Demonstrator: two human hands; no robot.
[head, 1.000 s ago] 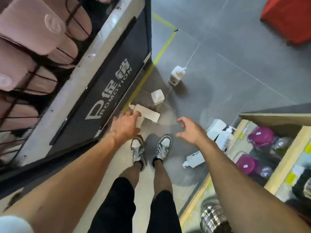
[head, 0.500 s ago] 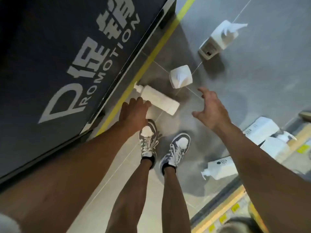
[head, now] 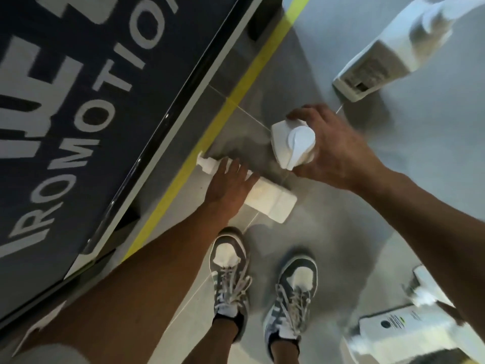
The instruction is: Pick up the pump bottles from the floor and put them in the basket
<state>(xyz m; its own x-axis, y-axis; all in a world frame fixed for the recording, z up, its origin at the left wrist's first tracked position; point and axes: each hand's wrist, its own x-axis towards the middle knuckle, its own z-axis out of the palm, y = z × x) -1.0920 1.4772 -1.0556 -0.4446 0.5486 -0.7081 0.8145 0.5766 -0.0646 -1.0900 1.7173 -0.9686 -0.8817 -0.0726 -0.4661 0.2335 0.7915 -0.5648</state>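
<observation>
Right hand (head: 338, 151) is wrapped around a small white plastic pump bottle (head: 292, 147) that stands upright on the grey tiled floor (head: 433, 158), thumb on one side and fingers on the other. Left hand (head: 227, 186) lies over a long white pump bottle (head: 270, 199) on its side by the yellow floor line (head: 252, 72); whether its fingers have closed underneath I cannot tell. To lift well, I think each hand should hold the body, not the pump head, and rise straight. Other white bottles lie farther off (head: 380, 61) and near the right forearm (head: 401, 334). No basket is visible, so its contents cannot be told.
</observation>
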